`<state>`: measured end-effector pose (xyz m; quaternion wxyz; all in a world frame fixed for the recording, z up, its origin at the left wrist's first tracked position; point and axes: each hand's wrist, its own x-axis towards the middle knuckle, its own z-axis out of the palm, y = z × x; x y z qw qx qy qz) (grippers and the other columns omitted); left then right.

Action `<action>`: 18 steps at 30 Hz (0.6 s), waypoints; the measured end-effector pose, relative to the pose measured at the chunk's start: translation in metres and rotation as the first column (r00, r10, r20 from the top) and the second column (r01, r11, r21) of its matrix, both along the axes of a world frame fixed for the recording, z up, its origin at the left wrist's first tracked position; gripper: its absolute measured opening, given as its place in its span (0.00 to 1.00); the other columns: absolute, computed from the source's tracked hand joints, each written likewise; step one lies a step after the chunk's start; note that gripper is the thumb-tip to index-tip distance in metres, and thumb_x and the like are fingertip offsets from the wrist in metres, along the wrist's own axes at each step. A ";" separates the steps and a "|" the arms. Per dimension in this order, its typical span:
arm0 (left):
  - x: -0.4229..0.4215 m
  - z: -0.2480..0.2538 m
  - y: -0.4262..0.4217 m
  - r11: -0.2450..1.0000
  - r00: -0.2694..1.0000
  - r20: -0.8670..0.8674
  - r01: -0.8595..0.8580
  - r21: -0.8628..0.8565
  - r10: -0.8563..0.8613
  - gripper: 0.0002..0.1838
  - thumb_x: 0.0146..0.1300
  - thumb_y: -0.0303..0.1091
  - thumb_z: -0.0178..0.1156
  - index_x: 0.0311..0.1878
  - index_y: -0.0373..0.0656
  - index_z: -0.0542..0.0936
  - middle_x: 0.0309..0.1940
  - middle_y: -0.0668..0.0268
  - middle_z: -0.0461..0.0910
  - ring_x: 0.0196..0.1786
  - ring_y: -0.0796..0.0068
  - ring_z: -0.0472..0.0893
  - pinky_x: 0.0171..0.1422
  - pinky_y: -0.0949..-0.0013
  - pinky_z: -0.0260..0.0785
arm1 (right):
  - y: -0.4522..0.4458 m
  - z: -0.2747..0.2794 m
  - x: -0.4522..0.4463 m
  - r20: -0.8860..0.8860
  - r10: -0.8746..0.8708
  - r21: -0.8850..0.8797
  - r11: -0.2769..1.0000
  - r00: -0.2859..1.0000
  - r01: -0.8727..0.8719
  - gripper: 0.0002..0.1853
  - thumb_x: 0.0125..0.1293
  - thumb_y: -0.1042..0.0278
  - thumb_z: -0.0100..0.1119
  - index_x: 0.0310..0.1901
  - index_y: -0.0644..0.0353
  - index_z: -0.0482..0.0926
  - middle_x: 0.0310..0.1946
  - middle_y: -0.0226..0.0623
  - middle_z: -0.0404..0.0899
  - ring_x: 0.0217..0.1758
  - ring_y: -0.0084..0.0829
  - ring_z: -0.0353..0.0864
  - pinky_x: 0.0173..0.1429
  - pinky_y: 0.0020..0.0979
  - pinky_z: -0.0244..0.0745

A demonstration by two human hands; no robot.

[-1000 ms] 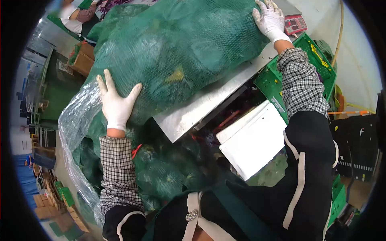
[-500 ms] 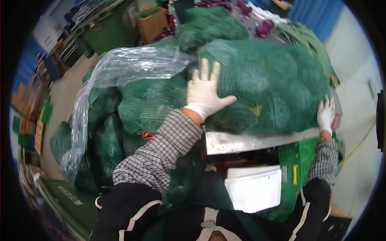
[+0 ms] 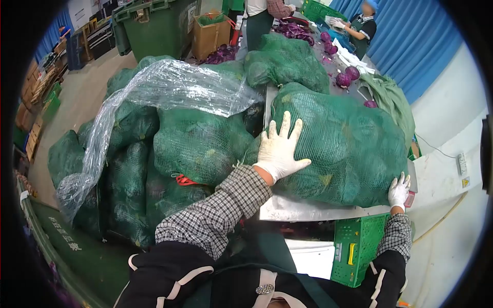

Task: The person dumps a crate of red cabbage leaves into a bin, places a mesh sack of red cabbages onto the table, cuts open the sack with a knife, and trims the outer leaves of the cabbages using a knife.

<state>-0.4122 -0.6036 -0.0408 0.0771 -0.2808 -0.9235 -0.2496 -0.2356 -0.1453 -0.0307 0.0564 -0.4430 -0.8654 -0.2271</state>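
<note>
A large green mesh sack (image 3: 339, 149) full of round heads lies on the metal table (image 3: 292, 208) in front of me. My left hand (image 3: 281, 151), in a white glove, presses flat against the sack's left part with its fingers spread. At the sack's right end rests my right hand (image 3: 398, 193), also gloved, with its fingers stretched along the side. Neither hand is wrapped round anything. Left of the table, more filled mesh sacks (image 3: 200, 141) are piled up, partly covered by clear plastic film (image 3: 185, 87).
Purple cabbages (image 3: 352, 73) and loose leaves lie farther along the table, where two people (image 3: 359, 31) stand. A green crate (image 3: 359, 246) and white boxes (image 3: 310, 254) sit below the front edge. Green bins (image 3: 154, 31) stand behind and at left; a wall socket (image 3: 462, 163) is at right.
My view has tilted up, showing more of the far table and the people there. Both hands stay against the sack, which sits lower in view.
</note>
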 end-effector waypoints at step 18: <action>0.003 -0.009 0.005 0.980 0.990 -0.067 -0.108 0.170 0.121 0.53 0.48 0.59 0.66 0.70 0.38 0.55 0.67 0.35 0.53 0.65 0.39 0.62 0.67 0.51 0.58 | 0.000 0.006 0.007 -0.057 0.190 -0.012 0.981 0.980 -0.191 0.30 0.68 0.56 0.42 0.69 0.58 0.56 0.71 0.50 0.50 0.73 0.50 0.49 0.72 0.46 0.49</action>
